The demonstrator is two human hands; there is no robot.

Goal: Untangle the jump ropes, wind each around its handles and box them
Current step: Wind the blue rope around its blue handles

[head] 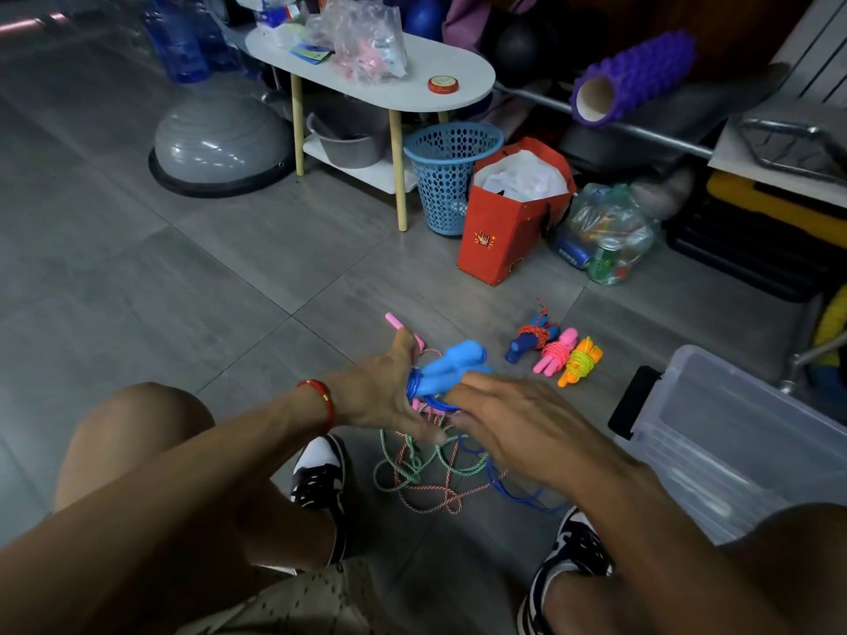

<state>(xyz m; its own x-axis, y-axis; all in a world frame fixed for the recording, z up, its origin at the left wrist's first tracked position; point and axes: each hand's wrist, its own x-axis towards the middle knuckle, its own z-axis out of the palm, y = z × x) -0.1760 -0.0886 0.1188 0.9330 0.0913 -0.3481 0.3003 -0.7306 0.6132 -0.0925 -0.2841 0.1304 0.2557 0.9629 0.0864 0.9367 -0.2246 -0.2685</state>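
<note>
Now the left hand (389, 396) grips the blue handles (451, 366) while the right hand (513, 423) pinches their blue cord (508, 490). Just below both hands, that cord runs through the tangled ropes (421, 469); winding could drag and knot them.

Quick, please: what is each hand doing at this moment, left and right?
Left hand: holds the blue handles.
Right hand: fingers at the blue rope; grip cannot be told.

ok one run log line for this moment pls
step: winding blue rope | left hand: holds light blue handles | right hand: at rope | wound bundles: three on floor | clear box: no ropes seen inside
</note>
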